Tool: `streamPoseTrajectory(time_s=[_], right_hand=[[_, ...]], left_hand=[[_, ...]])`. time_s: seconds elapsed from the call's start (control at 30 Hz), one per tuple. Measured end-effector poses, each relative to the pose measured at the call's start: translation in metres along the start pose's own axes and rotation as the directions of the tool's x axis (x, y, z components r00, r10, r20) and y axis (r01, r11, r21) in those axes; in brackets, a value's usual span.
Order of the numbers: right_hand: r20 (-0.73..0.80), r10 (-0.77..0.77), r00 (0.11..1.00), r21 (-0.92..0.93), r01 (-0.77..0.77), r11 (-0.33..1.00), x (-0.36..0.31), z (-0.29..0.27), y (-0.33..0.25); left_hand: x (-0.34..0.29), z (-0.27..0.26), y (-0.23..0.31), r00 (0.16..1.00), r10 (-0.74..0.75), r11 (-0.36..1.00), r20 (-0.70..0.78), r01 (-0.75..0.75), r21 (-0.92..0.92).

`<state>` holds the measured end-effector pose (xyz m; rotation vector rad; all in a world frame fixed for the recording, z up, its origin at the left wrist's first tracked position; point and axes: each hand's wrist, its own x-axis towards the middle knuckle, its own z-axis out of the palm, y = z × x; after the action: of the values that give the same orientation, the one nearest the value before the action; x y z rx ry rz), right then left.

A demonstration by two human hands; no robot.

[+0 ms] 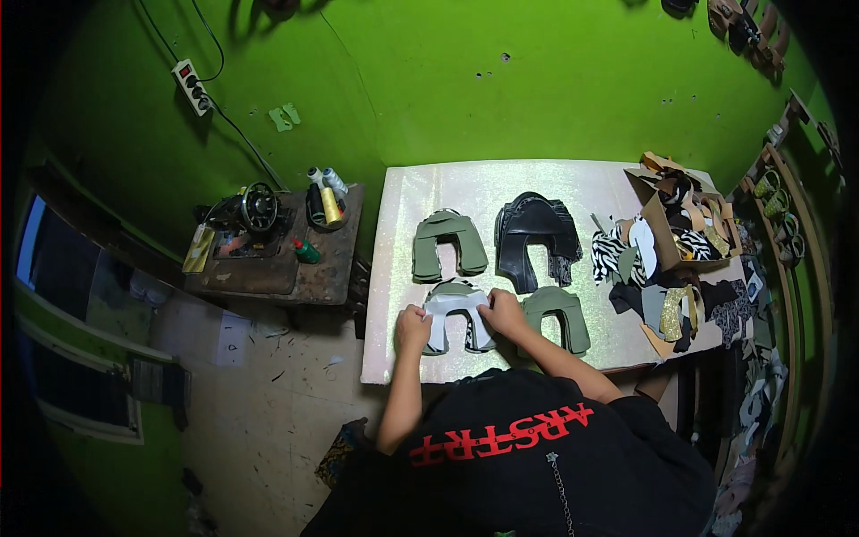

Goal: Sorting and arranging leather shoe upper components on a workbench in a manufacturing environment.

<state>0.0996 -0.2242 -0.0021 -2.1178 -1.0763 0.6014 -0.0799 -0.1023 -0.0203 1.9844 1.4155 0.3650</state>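
Note:
On the glittery white table [394,215], a pale white U-shaped piece [456,305], probably a cut shoe upper, lies over a stack with olive and zebra-patterned edges showing. My left hand [413,328] pinches its left side. On the other side, the fingers of my right hand [503,313] grip its right edge. Right beside that hand sits an olive stack of U-shaped pieces [578,327]. Farther back are another olive stack [429,258] and a taller stack of black U-shaped pieces [514,242].
A cardboard box [663,234] overflows with scraps at the table's right, and loose offcuts [658,300] spread before it. Left of the table, an old sewing machine [259,210] shares a wooden stand with thread cones [331,208] and a green bottle [306,251]. Sandals hang on a right-hand rack [787,295].

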Motion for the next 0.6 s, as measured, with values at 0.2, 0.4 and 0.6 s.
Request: streamPoseTrajectory(time_s=[0.2, 0.4, 0.6], right_hand=[[-0.047, 0.024, 0.999, -0.025, -0.026, 0.999, -0.006, 0.006, -0.002], [0.120, 0.028, 0.992, -0.045, -0.023, 0.999, -0.007, 0.010, -0.003], [0.087, -0.029, 0.996, -0.007, 0.030, 1.000, -0.007, 0.017, 0.008]], left_hand=[[-0.004, -0.001, 0.014, 0.980, 0.195, 0.979, 0.035, -0.192, -0.065], [-0.002, 0.005, 0.021, 0.977, 0.201, 0.971, 0.067, -0.208, 0.122], [0.000, 0.008, 0.027, 0.981, 0.163, 0.962, 0.104, -0.181, 0.204]])
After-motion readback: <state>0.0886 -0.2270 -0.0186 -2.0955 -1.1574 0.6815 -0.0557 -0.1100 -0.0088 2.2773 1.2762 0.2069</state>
